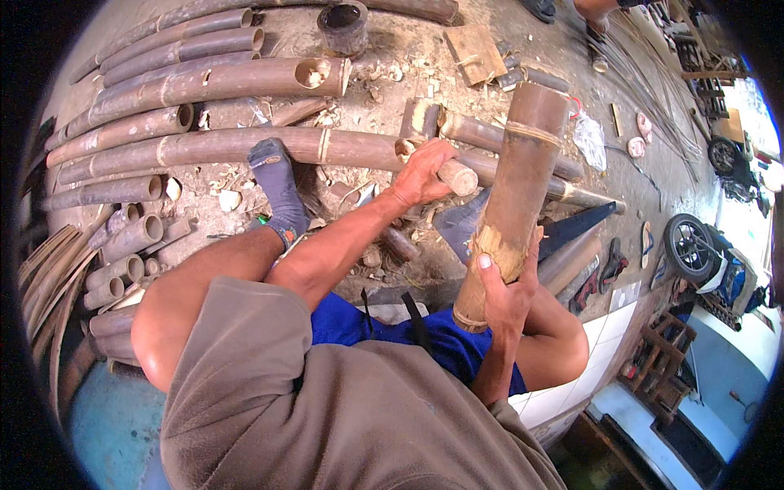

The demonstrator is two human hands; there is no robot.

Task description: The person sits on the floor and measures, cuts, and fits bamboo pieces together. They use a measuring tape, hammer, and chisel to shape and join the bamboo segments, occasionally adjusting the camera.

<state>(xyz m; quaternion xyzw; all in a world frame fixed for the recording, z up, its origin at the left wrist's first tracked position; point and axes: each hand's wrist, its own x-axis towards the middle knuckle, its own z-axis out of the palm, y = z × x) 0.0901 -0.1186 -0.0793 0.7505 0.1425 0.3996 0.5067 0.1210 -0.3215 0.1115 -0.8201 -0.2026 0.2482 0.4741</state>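
My left hand [423,173] is closed around a round wooden handle [459,177]; its pale end sticks out past the fist, and what the other end joins is hidden. A short bamboo piece [418,119] with a pale cut lies just beyond that hand. My right hand [510,298] grips a thick brown bamboo section [523,155] near its lower end, thumb across the front. The section is tilted, its top leaning away to the right. Close to my thumb, a patch of its skin is shaved to pale wood.
Long bamboo poles [237,151] lie across the chip-strewn floor to the left and ahead. A dark saw blade [581,229] is right of the section. Farther off are a blackened pot [342,28], a wooden board [475,54], a plastic bag [590,140] and a motorbike wheel [690,247].
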